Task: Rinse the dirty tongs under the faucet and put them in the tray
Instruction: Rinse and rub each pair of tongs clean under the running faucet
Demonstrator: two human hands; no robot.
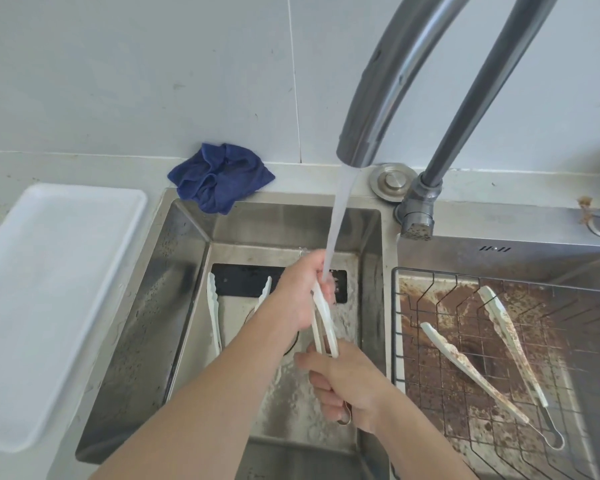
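A pair of white tongs (323, 320) is held over the left sink basin (191, 271), its tips under the stream of water (336, 223) that falls from the faucet (371, 109). The right hand (343, 386) grips the tongs near the handle end, fingers curled round it, with a metal ring showing below the fingers. The left hand (300, 292) is curled round the tips at the far end, where the water strikes. A second pair of white tongs (215, 313) lies on the floor of the same basin, to the left of the hands and partly hidden behind the left forearm. In the right basin a wire rack (430, 341) carries a third pair of tongs (492, 358), spread open and smeared with brown dirt; brown stains also cover the basin under it. On the bench (14, 168) to the left of the sink lies a white tray (49, 306). A crumpled blue cloth (219, 178) sits at the far edge of the left basin, against the white tiled wall.
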